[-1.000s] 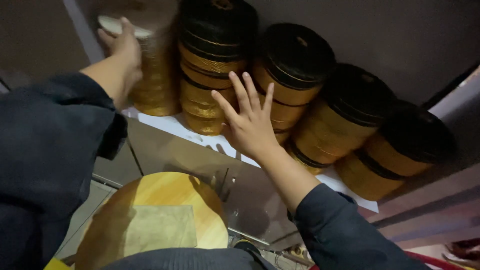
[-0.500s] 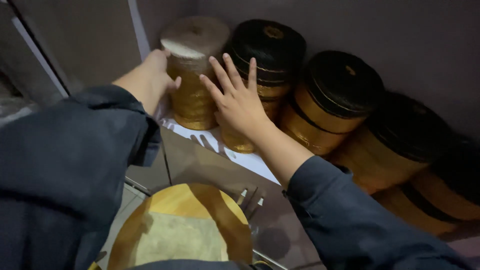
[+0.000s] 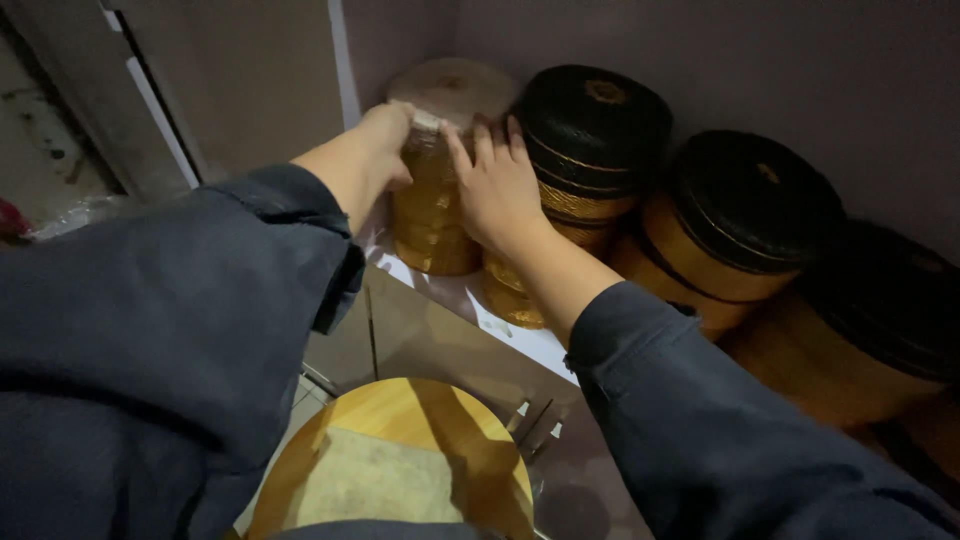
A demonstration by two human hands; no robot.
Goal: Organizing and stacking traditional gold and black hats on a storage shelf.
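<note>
Head view: the left hand [image 3: 375, 140] and right hand [image 3: 495, 185] clasp the leftmost golden roll [image 3: 440, 170], jammed into the shelf [image 3: 520, 335] corner. Black-capped rolls [image 3: 590, 150] press against its right, leaving no side room.

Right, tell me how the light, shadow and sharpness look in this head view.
Head view: dim, warm light; the golden spool between the left hand and right hand is best lit and fairly sharp; the black-topped spools fade into shadow at right; the near sleeves are dark and soft; no glare.
</note>
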